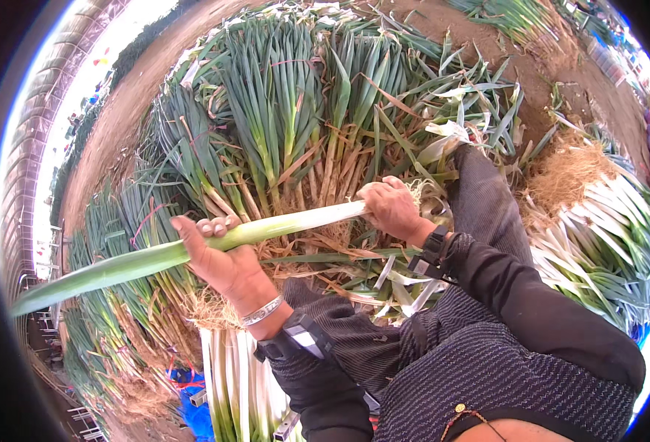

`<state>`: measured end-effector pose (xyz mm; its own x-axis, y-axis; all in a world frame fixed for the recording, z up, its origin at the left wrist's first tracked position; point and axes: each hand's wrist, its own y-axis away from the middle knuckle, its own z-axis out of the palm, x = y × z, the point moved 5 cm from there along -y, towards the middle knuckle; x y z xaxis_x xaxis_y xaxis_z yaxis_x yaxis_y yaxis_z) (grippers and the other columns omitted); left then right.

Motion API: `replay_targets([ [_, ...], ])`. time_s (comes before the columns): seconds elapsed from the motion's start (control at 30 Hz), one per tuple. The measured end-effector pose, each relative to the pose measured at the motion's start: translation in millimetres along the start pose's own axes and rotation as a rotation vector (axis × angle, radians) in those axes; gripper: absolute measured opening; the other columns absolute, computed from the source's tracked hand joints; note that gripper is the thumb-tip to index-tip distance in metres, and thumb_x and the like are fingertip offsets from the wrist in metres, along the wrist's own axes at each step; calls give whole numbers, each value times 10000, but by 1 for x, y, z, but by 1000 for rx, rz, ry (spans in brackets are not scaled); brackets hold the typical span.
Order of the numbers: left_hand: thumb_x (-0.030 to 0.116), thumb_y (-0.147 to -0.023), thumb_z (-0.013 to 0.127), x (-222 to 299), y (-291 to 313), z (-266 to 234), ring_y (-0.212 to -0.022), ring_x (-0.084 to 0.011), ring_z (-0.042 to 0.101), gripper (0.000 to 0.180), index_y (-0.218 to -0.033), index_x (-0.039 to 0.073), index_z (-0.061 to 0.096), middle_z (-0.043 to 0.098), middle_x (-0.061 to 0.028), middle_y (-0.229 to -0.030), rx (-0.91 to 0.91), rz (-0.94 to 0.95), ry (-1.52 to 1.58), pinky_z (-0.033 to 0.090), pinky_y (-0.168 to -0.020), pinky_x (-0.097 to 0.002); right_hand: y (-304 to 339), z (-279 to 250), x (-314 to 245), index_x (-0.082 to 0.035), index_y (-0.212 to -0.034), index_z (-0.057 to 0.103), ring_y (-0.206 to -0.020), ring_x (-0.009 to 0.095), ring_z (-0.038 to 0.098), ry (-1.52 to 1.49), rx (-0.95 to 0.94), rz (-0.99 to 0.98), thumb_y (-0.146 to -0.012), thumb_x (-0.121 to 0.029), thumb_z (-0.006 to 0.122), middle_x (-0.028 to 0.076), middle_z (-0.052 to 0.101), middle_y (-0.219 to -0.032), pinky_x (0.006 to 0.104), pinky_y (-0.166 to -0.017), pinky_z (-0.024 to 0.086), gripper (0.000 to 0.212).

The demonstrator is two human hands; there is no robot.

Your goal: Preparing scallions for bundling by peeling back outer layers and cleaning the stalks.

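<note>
Simply a long, smooth leek (192, 250) between hands (225, 261).

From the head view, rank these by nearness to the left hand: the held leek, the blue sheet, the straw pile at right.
1. Held leek, gripped in the left hand.
2. Blue sheet, below, lower left.
3. Straw pile, far right, beyond the right hand.

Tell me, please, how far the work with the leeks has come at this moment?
Done: cleaned white stalks lie stacked below the left hand, and more cleaned stalks lie at the right. In hand: one leek, left hand around its green part, right hand at its white end. Left: a large heap of untrimmed leeks with dry leaves and roots ahead.
</note>
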<state>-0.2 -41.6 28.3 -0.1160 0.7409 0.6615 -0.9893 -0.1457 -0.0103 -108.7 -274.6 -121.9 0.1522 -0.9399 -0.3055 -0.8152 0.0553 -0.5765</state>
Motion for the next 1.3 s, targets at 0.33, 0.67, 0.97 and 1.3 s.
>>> replay_targets([
  [0.33, 390, -888, 696, 3, -9, 9, -528, -45, 427, 296, -806, 143, 554, 445, 80, -590, -259, 3, 52, 388, -553, -234, -1, -32, 4, -34, -1081, 636, -842, 257, 669, -682, -283, 252, -779, -233, 785, 123, 672, -913, 344, -757, 505, 392],
  [0.67, 380, -878, 710, 7, -9, 7, -539, -45, 415, 280, -881, 133, 578, 459, 69, -620, -313, 6, 92, 388, -548, -231, -12, -33, -5, -24, -1002, 682, -945, 111, 626, -1246, -184, 398, -887, -42, 681, 26, 653, -983, 254, -822, 512, 116],
  [0.97, 374, -868, 723, 11, -13, -2, -533, -45, 440, 287, -856, 130, 572, 474, 61, -616, -236, -3, 114, 406, -534, -233, -15, -48, -25, 4, -845, 617, -844, 157, 603, -787, 14, 242, -834, -48, 723, 80, 606, -856, 328, -712, 494, 118],
  [1.3, 369, -871, 720, 23, -23, -19, -527, -49, 454, 299, -841, 123, 553, 487, 56, -594, -162, 9, 116, 407, -521, -226, -5, -56, 7, -66, -962, 626, -733, 68, 568, -1637, -62, 866, -986, -259, 571, 10, 615, -827, 220, -658, 475, 202],
])
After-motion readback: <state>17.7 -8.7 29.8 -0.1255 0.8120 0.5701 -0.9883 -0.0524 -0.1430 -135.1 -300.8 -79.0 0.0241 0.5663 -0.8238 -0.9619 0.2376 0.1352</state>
